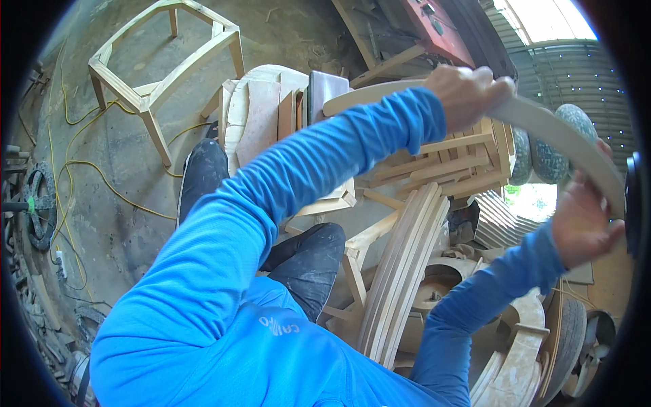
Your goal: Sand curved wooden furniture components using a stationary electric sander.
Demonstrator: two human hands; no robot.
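Note:
A long, curved, pale wooden piece (553,129) arcs across the upper right, held up in both hands. My left hand (464,96) is closed over its middle part, fingers wrapped round it. Farther right, my right hand (580,220) grips near its other end, with fingertips showing past the wood's upper edge and the thumb below; it is slightly blurred. That end lies close to a dark round thing (634,203) at the right rim of the view; I cannot tell whether they touch. The wood's left end hangs beside a grey block-like thing (327,95).
A stack of curved wooden strips (405,271) leans below my arms. Wooden frames (468,159) are piled beyond it. A pale chair-like frame (193,61) stands at upper left, near a yellow cable (102,178) on the floor. A red-topped machine (441,30) is at the back.

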